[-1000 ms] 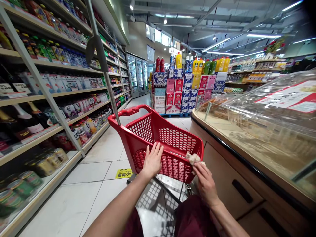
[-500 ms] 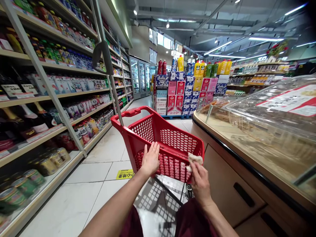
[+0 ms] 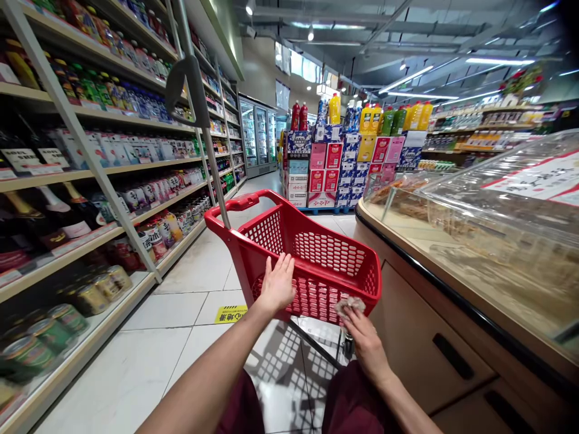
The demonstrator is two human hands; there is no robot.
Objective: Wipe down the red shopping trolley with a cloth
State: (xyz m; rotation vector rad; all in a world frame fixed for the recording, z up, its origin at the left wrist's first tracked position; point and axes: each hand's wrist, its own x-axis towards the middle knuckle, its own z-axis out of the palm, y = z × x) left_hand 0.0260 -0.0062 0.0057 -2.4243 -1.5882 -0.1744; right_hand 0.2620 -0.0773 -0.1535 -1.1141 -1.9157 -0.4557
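A red plastic shopping cart (image 3: 312, 271) with perforated basket walls stands in front of me. My left hand (image 3: 277, 286) lies against the near side of its basket, fingers stretched out and nothing held. A crumpled whitish cloth (image 3: 349, 306) is pressed to the same wall near the basket's right end. My right hand (image 3: 365, 339) has its fingers on that cloth, pinning it to the lattice. A grey metal pole (image 3: 205, 144) with a dark plastic fitting (image 3: 187, 90) rises beside the cart's red handle (image 3: 248, 202).
Drink shelves (image 3: 104, 172) run along the left. A wood-fronted display counter (image 3: 425, 319) with clear covers stands close at the right. Ahead are stacked drink cartons (image 3: 325, 172) and glass-door fridges (image 3: 259, 135). A yellow floor sticker (image 3: 230, 314) is on the tiles (image 3: 136, 355).
My right hand has slid the cloth down and slightly left, from the basket's corner rim onto the perforated side. My left hand keeps its place on the basket.
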